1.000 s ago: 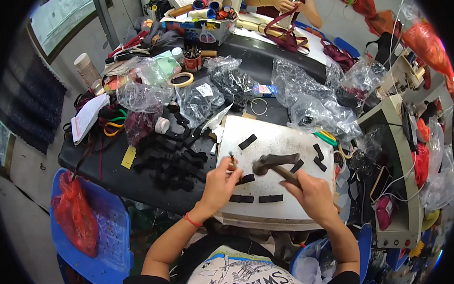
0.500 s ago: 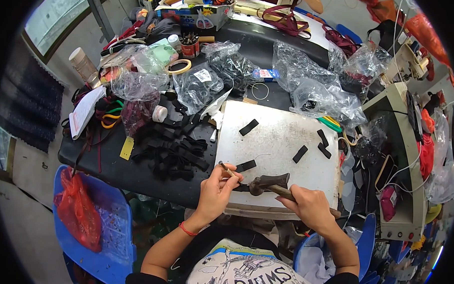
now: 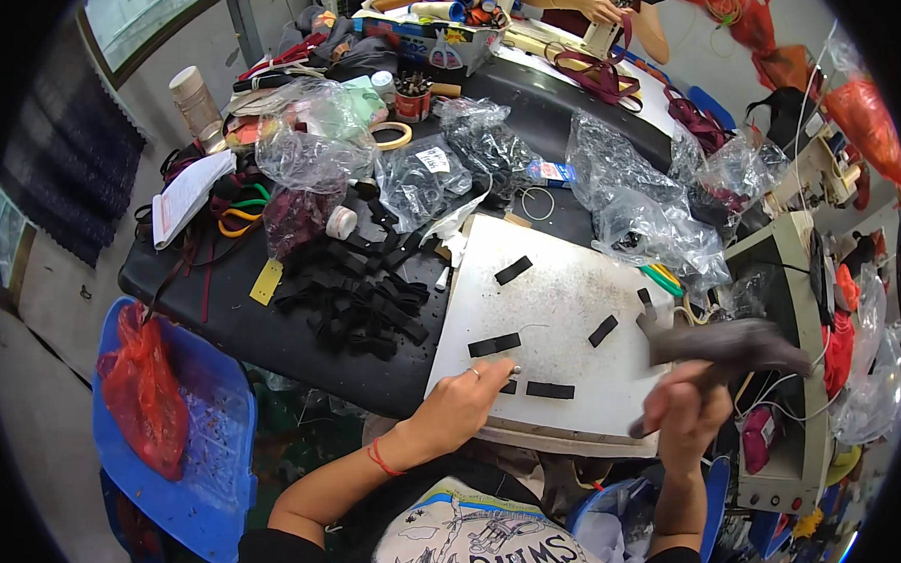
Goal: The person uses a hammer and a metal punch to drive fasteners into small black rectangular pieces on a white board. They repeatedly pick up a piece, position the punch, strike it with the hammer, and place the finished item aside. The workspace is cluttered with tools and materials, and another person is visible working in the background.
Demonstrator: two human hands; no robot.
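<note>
My left hand point(image 3: 463, 405) is closed in a pinch over the near part of a white board point(image 3: 560, 283). From its fingertips pokes the round metal top of a thin punch-like rod point(image 3: 516, 370); its lower end is hidden. Beneath the fingers lies a black fabric strip point(image 3: 551, 390), partly covered. Another black strip point(image 3: 495, 344) is just beyond the hand. Raised at the right, my right hand point(image 3: 685, 417) grips a hammer point(image 3: 726, 347) by its handle; the dark head is smeared by motion. More short black strips lie across the board.
A heap of black strips point(image 3: 347, 305) lies left of the board. Clear plastic bags point(image 3: 646, 195) crowd behind it. A blue chair point(image 3: 222, 419) holds a red bag point(image 3: 152, 391). A grey machine cabinet point(image 3: 793, 438) stands right. Another person's hands point(image 3: 600, 8) work at the far table.
My right hand has lifted the hammer up and to the right, off the board's near edge. My left hand has moved right with the rod. The whole view has shifted slightly.
</note>
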